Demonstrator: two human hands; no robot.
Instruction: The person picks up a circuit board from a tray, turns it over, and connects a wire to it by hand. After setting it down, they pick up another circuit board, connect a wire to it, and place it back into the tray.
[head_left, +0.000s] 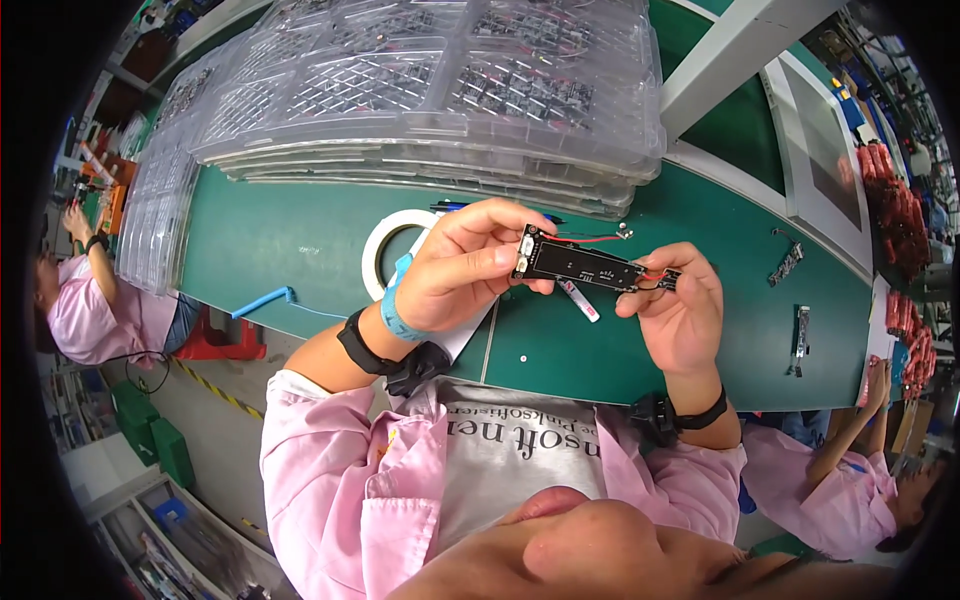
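- One black circuit board is held above the green table.
- Left hand: pinched firmly on its left end, covering that edge.
- Right hand: fingertips closed around its right end, partly hiding wires.
- Tape roll: partly behind the left hand.
- Clear trays: cut off above, contents indistinct.

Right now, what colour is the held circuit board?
The circuit board is black, seen best in the head view.

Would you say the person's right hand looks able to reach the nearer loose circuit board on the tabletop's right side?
Probably yes: nothing visible stands between the right hand and that loose board, though it would first need to release the black board.
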